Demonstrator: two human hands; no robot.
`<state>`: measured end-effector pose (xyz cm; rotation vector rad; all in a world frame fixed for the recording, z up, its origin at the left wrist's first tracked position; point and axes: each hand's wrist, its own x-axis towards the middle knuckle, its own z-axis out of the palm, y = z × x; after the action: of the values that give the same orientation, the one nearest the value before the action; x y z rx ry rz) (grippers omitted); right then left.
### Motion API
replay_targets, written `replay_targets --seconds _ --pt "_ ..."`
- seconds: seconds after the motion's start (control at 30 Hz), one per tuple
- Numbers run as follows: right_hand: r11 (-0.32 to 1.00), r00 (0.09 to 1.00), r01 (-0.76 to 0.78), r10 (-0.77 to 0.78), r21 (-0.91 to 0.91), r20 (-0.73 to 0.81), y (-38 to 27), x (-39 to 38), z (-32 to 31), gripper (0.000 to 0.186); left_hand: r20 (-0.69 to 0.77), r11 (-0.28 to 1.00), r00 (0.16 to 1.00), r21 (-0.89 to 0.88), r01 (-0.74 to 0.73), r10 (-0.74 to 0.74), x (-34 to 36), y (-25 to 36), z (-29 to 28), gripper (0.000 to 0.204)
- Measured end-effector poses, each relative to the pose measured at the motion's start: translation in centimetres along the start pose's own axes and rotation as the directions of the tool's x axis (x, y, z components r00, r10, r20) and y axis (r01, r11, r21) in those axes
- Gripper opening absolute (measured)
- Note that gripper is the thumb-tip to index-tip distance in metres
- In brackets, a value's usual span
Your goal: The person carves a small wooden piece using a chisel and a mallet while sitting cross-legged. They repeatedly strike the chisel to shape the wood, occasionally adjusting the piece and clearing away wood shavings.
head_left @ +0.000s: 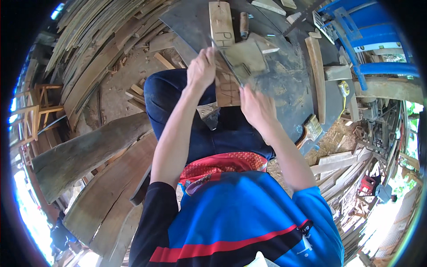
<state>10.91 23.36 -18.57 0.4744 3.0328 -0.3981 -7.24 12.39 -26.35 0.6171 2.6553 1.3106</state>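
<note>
A long wooden board [227, 91] with carved letters lies over my lap and the dark work surface. Both my hands are closed above it, gripping the two ends of a thin, dark, straight-edged tool [230, 64] whose exact kind I cannot make out. My left hand [202, 69] is at its upper left end, over the board's left edge. Lower and to the right, my right hand [258, 108] holds the other end beside the board's near part. A flat beige-grey piece [249, 54] shows just beyond the tool, next to the board.
The dark work surface [284, 73] carries a short wooden-handled tool [244, 24], a saw [302, 18], a wood strip [316, 80], a brush [312, 129] and a yellow measuring tape [344, 88]. Wide planks [93, 151] lie left; a blue metal frame [356, 58] stands right.
</note>
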Motion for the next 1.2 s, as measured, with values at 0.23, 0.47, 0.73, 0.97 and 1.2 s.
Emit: replay_targets --seconds 0.23,0.47,0.73,0.97,1.2 --pt "0.998 0.999 -0.036 0.037 -0.045 0.015 1.5 -1.9 -0.3 0.031 0.073 0.996 0.995 -0.061 0.072 -0.068 -2.0 2.5 0.7 0.041" --pt "0.998 0.998 -0.055 0.055 0.020 -0.002 1.3 -0.9 0.2 0.033 0.085 0.979 0.977 0.077 0.191 -0.198 -1.5 3.4 -0.4 0.058" --pt "0.999 0.996 -0.042 0.041 0.013 0.075 1.3 -0.4 0.4 0.018 0.016 0.918 0.932 0.177 0.355 -0.363 0.3 5.2 -0.3 0.071" --pt "0.997 0.995 -0.066 0.063 0.047 0.074 0.8 0.9 0.2 0.018 -0.123 0.910 0.937 0.229 0.346 -0.325 2.1 4.6 0.6 0.060" --pt "0.993 0.993 -0.098 0.093 0.064 0.068 0.6 -2.1 -0.5 0.015 -0.208 0.883 0.882 0.126 0.452 -0.422 2.1 5.1 1.6 0.059"
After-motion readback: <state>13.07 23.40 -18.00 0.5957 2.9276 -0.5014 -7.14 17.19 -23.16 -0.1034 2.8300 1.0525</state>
